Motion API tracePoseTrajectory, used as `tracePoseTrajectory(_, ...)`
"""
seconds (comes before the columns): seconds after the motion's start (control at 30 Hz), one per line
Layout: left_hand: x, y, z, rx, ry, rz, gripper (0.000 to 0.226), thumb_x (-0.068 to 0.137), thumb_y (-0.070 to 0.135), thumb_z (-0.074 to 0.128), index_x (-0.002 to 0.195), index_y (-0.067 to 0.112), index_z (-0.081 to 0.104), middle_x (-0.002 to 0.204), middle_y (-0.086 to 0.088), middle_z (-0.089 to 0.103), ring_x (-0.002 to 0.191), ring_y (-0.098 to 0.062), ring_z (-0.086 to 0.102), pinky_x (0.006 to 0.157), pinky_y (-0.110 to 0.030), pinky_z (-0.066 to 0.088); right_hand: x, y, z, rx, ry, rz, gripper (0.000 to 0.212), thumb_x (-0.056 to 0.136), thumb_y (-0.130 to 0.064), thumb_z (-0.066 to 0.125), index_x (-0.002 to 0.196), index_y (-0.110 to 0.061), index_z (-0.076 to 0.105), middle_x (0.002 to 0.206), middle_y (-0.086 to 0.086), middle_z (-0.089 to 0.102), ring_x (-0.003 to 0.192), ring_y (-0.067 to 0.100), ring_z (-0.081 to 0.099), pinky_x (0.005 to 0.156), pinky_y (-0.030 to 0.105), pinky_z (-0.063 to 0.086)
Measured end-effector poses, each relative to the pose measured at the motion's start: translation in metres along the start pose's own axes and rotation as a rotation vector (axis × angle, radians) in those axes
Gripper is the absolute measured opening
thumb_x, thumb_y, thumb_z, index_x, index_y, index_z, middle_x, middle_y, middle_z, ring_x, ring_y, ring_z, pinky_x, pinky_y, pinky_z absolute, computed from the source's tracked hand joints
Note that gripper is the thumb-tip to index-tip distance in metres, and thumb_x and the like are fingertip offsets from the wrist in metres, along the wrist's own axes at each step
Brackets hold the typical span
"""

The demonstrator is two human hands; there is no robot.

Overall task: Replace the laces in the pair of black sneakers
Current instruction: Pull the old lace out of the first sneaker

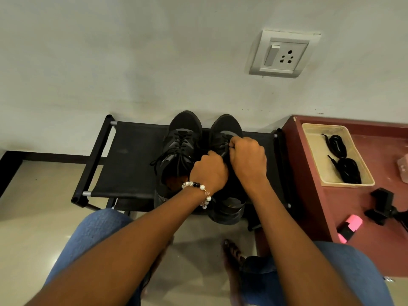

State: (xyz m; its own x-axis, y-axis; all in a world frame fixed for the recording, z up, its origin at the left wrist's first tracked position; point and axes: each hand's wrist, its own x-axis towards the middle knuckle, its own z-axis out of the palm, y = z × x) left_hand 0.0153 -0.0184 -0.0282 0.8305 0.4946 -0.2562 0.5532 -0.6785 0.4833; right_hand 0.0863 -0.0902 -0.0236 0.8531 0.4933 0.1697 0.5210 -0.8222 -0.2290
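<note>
We are curling both hands over the right sneaker (225, 138) at twelve o'clock on the black rack (132, 160): left hand (208, 171) gripping its lace near the tongue, right hand (248, 157) pinching the lace higher up. The left sneaker (180, 146) at eleven o'clock is sitting laced. Laces are soft and limp, best gripped near the tips. New laces (343, 160) are lying in the tray (318, 166) at two o'clock.

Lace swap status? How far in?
Early. Done: nothing visible; the left sneaker is still laced, and two bundled new laces sit untouched in the tray. In hand: both hands, left and right, work the right sneaker's lace. Left: unlacing and relacing both.
</note>
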Motion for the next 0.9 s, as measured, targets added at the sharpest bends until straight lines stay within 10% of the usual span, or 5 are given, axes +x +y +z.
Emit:
tracePoseTrajectory(0.33, 0.001, 0.003, -0.004, 0.019, -0.037, -0.030, 0.038, 0.099, 0.026, 0.045, 0.121, -0.004, 0.048, 0.124, -0.024, 0.053, 0.113, -0.045, 0.053, 0.078, -0.040, 0.043, 0.012, 0.018, -0.005, 0.678, -0.047, 0.589, 0.009, 0.083, -0.020, 0.053, 0.086, -0.018, 0.061, 0.090, 0.004, 0.070, 0.091, 0.024, 0.066, 0.084, 0.042, 0.055)
tracePoseTrajectory(0.47, 0.005, 0.002, -0.006, -0.015, -0.045, -0.016, 0.033, 0.097, 0.025, 0.047, 0.112, -0.004, 0.053, 0.115, -0.024, 0.057, 0.104, -0.045, 0.056, 0.072, -0.039, 0.041, 0.014, 0.016, -0.020, 0.804, -0.049, 0.391, 0.026, 0.086, -0.007, 0.057, 0.110, -0.016, 0.061, 0.093, 0.000, 0.065, 0.090, 0.017, 0.063, 0.084, 0.035, 0.054)
tracePoseTrajectory(0.73, 0.005, 0.006, -0.012, -0.014, -0.051, -0.001, 0.019, 0.097, 0.021, 0.045, 0.084, 0.009, 0.043, 0.105, -0.019, 0.060, 0.098, -0.040, 0.058, 0.069, -0.036, 0.038, 0.006, 0.006, -0.006, -0.097, -0.125, -0.064, 0.020, 0.091, -0.018, 0.055, 0.102, -0.018, 0.071, 0.119, -0.001, 0.059, 0.117, 0.025, 0.044, 0.093, 0.047, 0.033)
tracePoseTrajectory(0.9, 0.006, 0.004, -0.012, -0.027, -0.067, -0.003, 0.016, 0.096, 0.020, 0.048, 0.088, 0.006, 0.049, 0.107, -0.021, 0.060, 0.100, -0.042, 0.057, 0.071, -0.037, 0.039, 0.007, 0.006, -0.016, 0.367, -0.005, 0.179, 0.015, 0.086, -0.012, 0.057, 0.081, -0.014, 0.071, 0.091, -0.005, 0.067, 0.101, 0.021, 0.058, 0.088, 0.041, 0.039)
